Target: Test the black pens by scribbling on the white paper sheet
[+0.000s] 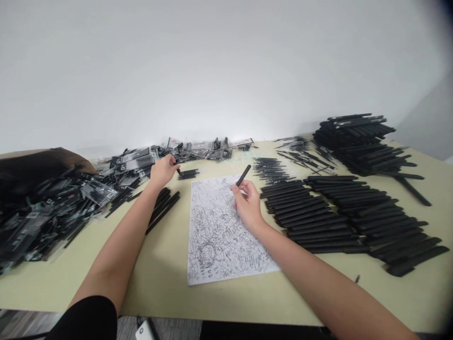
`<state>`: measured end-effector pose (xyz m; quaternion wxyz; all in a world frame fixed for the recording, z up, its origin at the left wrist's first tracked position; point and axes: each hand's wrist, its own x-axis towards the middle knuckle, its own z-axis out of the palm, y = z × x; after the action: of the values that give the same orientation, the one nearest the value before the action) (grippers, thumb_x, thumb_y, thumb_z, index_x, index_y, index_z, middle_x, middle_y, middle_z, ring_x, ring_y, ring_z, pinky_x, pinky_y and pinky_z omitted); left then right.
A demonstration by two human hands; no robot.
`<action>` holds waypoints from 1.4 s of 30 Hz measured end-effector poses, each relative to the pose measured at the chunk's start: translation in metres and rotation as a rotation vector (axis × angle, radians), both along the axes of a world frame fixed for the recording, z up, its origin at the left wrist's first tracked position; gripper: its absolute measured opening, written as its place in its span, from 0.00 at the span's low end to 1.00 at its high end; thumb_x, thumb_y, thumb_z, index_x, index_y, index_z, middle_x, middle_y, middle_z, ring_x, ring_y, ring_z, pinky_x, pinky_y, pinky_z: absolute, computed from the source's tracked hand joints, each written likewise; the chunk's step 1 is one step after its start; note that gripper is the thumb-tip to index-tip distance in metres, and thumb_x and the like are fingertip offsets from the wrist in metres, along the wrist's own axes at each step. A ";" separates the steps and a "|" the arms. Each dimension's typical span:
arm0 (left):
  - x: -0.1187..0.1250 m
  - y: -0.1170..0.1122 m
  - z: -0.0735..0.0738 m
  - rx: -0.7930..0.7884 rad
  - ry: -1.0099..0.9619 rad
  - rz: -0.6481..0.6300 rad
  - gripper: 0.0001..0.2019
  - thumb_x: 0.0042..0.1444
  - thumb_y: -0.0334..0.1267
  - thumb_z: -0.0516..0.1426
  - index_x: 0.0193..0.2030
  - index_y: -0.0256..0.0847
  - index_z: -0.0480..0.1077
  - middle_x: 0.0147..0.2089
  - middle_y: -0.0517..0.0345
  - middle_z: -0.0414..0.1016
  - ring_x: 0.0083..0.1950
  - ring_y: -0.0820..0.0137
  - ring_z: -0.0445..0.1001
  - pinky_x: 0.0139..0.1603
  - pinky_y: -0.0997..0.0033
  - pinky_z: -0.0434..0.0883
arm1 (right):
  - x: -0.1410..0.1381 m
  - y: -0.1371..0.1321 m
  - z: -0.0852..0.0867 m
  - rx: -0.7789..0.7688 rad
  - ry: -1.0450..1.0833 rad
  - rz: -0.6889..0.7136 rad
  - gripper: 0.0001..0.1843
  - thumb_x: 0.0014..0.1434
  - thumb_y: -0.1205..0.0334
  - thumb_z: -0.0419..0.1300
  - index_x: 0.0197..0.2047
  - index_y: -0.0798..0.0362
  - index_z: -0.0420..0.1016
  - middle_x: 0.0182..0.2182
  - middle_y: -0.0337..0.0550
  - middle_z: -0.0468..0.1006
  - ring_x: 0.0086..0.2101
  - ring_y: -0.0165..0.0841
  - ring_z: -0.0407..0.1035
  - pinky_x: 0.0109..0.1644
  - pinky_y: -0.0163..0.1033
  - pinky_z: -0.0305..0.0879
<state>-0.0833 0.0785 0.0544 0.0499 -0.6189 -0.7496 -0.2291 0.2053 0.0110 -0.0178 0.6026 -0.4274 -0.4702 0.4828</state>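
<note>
My right hand (247, 204) rests on a sheet of paper (219, 236) covered in black scribbles and grips a black pen (243, 175), its top tilted up and to the right. My left hand (162, 171) reaches forward to the left of the paper, fingers curled over a small black part near a short bundle of thin black refills (187, 174). A few loose black pens (163, 208) lie just under my left forearm.
Rows of black pens (311, 217) fill the table right of the paper, with a higher stack (357, 137) at the far right. A heap of packaged pens in clear bags (53, 203) covers the left side. Thin refills (271, 169) lie behind the paper.
</note>
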 end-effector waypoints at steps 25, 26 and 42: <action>0.072 -0.028 0.025 -0.035 -0.500 -0.337 0.15 0.47 0.48 0.62 0.37 0.41 0.68 0.35 0.54 0.75 0.34 0.67 0.74 0.35 0.68 0.68 | -0.001 0.002 0.001 0.000 -0.015 -0.003 0.17 0.54 0.46 0.60 0.37 0.50 0.67 0.33 0.37 0.73 0.20 0.24 0.57 0.22 0.33 0.55; 0.076 -0.029 0.024 -0.053 -0.522 -0.365 0.15 0.48 0.47 0.62 0.38 0.41 0.68 0.35 0.55 0.75 0.34 0.67 0.74 0.35 0.68 0.68 | -0.001 0.002 0.002 0.003 -0.015 -0.007 0.16 0.54 0.46 0.60 0.37 0.50 0.67 0.33 0.37 0.73 0.19 0.24 0.56 0.22 0.33 0.55; 0.140 -0.032 -0.019 -0.143 -0.827 -0.290 0.08 0.56 0.35 0.50 0.41 0.40 0.66 0.30 0.58 0.68 0.32 0.69 0.73 0.32 0.70 0.70 | -0.003 0.002 0.006 0.067 -0.063 -0.034 0.13 0.57 0.49 0.57 0.39 0.50 0.69 0.33 0.37 0.75 0.21 0.26 0.59 0.29 0.35 0.58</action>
<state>0.0568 0.0462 0.0356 -0.3297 -0.5757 -0.6260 -0.4098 0.2020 0.0132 -0.0114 0.6096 -0.4299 -0.4977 0.4426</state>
